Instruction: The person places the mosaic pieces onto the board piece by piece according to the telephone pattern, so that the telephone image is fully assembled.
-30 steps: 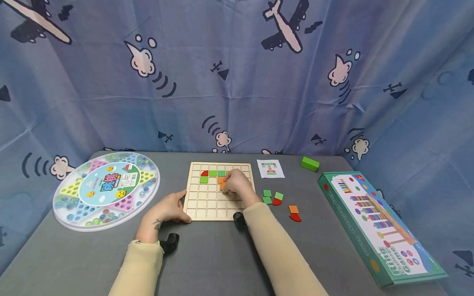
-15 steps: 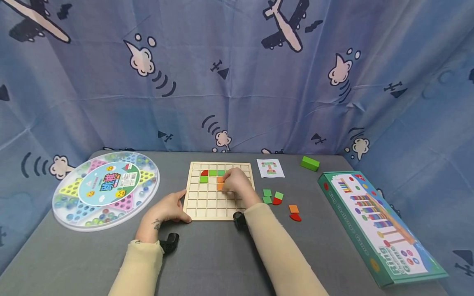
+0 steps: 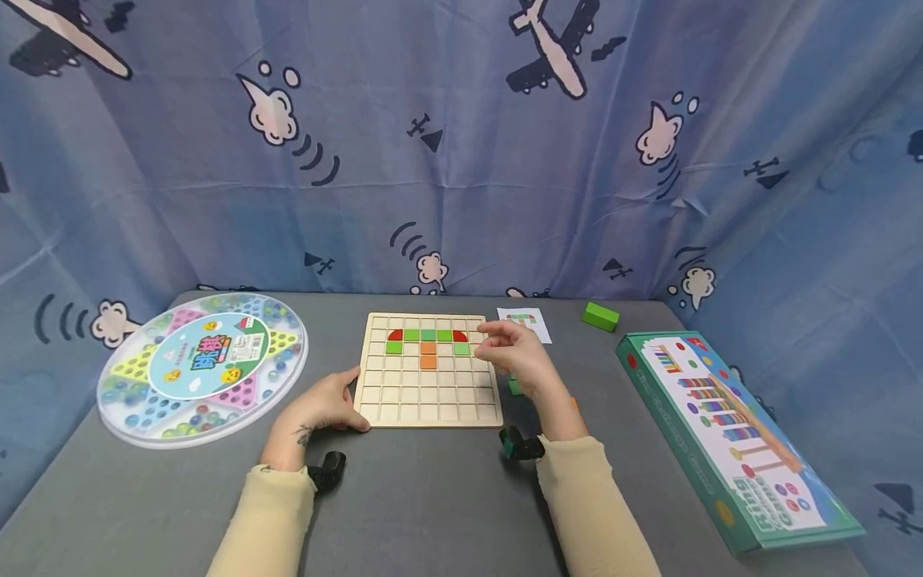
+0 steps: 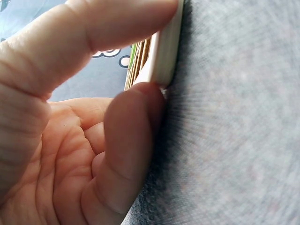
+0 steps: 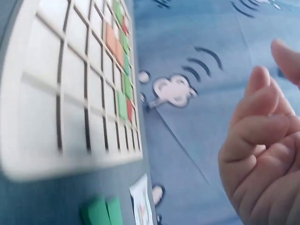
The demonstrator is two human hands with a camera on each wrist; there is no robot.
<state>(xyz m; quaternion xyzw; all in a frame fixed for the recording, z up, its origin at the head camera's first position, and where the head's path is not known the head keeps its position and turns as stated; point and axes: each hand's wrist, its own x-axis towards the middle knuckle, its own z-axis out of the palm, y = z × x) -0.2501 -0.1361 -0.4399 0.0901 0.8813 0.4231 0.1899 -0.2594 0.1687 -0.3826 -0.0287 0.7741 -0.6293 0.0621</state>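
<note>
And the right hand (image 3: pixel 521 362) hangs by the right edge of the wooden grid board (image 3: pixel 409 393), thumb and fingertips apart! Left hand (image 3: pixel 322 403) spread, touching the left edge; board flat on the counter (image 3: pixel 404 501), orange squares (image 3: pixel 429 362) mid-grid, printed card (image 3: pixel 539 329) beyond.

Beside the left hand (image 3: pixel 320 406), a pale gridded board (image 3: pixel 429 393) carries red, green and orange tiles (image 3: pixel 429 349) on a grey table (image 3: pixel 425 505).

Grey counter (image 3: pixel 411 505): near left edge, round game board (image 3: pixel 207 365); midway across, gridded board (image 3: pixel 429 393); near far edge, picture card (image 3: pixel 537 325); by far right corner, green block (image 3: pixel 601 316); along right edge, flat box (image 3: pixel 735 441); between centre and right edge, loose tiles (image 3: pixel 515 388), partly hidden.
</note>
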